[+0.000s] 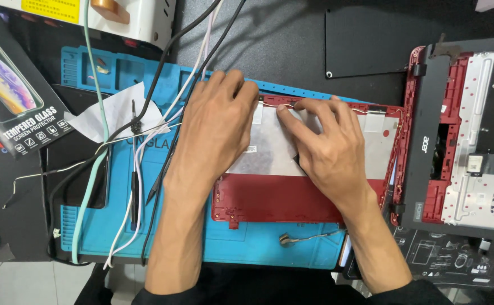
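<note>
Both hands press flat on the red plastic laptop lid (pixel 281 200) lying on the blue silicone work mat (pixel 89 231): left hand (pixel 216 127) fingers together, gripping nothing; right hand (pixel 326 149) fingers spread, fingertips (pixel 283 112) on the silver foil backing (pixel 267 149).

Red plastic laptop lid shell (pixel 281 200) with silver foil backing sheet (pixel 269 149) noted; blue silicone work mat (pixel 230 245) beneath; black, white and pale-green cables (pixel 97 169) recorded.
</note>
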